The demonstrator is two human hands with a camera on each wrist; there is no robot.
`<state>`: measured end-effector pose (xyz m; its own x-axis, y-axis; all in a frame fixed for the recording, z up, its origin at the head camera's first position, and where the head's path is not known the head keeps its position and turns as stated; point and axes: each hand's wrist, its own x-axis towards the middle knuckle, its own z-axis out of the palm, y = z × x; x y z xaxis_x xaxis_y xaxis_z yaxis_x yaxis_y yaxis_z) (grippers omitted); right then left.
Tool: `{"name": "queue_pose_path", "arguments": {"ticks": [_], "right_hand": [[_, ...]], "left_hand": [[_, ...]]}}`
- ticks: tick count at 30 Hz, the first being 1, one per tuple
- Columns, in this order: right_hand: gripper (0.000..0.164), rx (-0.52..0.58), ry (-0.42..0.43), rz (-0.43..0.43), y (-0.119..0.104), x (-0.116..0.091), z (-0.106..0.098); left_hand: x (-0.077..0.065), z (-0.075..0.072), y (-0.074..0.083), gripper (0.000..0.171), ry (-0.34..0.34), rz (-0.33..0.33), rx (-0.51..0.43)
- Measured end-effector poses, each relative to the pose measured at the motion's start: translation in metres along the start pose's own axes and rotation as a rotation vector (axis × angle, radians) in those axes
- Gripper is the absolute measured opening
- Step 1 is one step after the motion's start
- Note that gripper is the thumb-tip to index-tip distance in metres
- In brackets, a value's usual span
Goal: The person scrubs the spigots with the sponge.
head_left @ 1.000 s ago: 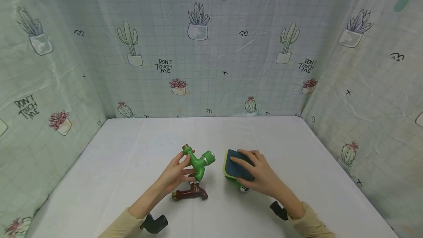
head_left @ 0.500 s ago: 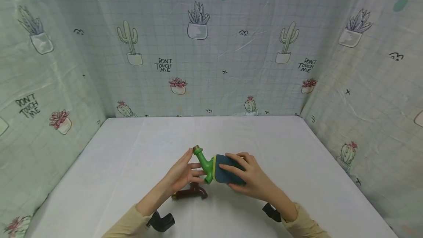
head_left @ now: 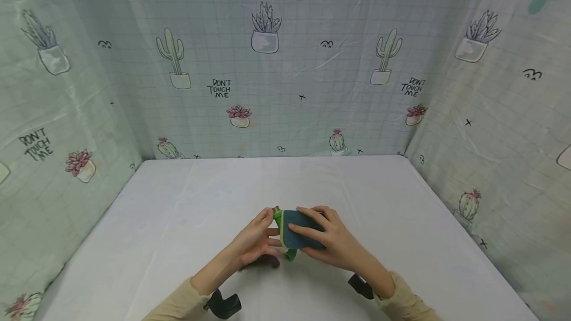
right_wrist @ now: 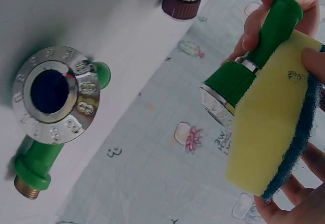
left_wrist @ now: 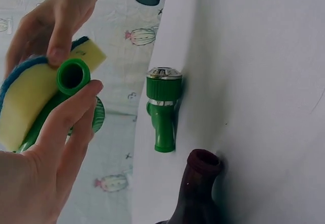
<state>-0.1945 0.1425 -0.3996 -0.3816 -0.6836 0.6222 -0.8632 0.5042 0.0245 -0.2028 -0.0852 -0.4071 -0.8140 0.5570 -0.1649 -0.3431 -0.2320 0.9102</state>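
I'm seeing passing room over the white tabletop (head_left: 214, 189) beyond the left hand (head_left: 256, 239) and the right hand (head_left: 330, 241), with the patterned curtain (head_left: 285, 128) closing off the back and both sides. Between those hands, the sponge (head_left: 301, 230) and the held green tap (left_wrist: 73, 76) are touching and filling the gap. Lower down, the brown tap (left_wrist: 199, 183) is lying near the left hand, and a second green tap (left_wrist: 165, 109) (hidden from the head view) is obstructing the tabletop below.
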Motion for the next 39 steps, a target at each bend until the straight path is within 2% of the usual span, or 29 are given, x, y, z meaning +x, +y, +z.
{"name": "queue_pose_path", "arguments": {"ticks": [3, 8, 14, 21, 26, 31, 36, 39], "right_hand": [[0.06, 0.004, 0.007, 0.007, 0.0, 0.004, 0.002], [0.057, 0.001, 0.011, 0.038, 0.001, 0.011, 0.005], [0.056, -0.001, -0.01, 0.043, 0.002, 0.013, 0.006], [0.058, 0.028, -0.058, 0.039, 0.002, 0.008, 0.001], [0.05, 0.046, -0.097, 0.042, -0.003, 0.0, -0.002], [0.05, 0.041, -0.076, 0.02, -0.005, -0.004, -0.002], [0.06, 0.025, -0.047, 0.035, -0.002, -0.002, -0.001], [0.06, 0.01, -0.029, 0.05, 0.002, -0.001, 0.0]], "left_hand": [[-0.002, 0.0, 0.0, 0.038, -0.02, -0.012, -0.024], [-0.004, -0.001, 0.001, 0.028, -0.027, -0.029, -0.034], [-0.006, -0.001, 0.001, 0.041, 0.009, -0.054, -0.013], [-0.005, -0.002, 0.007, 0.05, 0.038, -0.007, 0.01], [-0.004, -0.003, 0.009, 0.054, 0.048, -0.005, -0.012], [-0.004, -0.002, 0.01, 0.054, 0.054, -0.01, -0.026], [-0.004, -0.002, 0.01, 0.052, 0.038, -0.006, -0.023], [-0.004, -0.002, 0.009, 0.052, 0.032, -0.008, -0.027]]}}
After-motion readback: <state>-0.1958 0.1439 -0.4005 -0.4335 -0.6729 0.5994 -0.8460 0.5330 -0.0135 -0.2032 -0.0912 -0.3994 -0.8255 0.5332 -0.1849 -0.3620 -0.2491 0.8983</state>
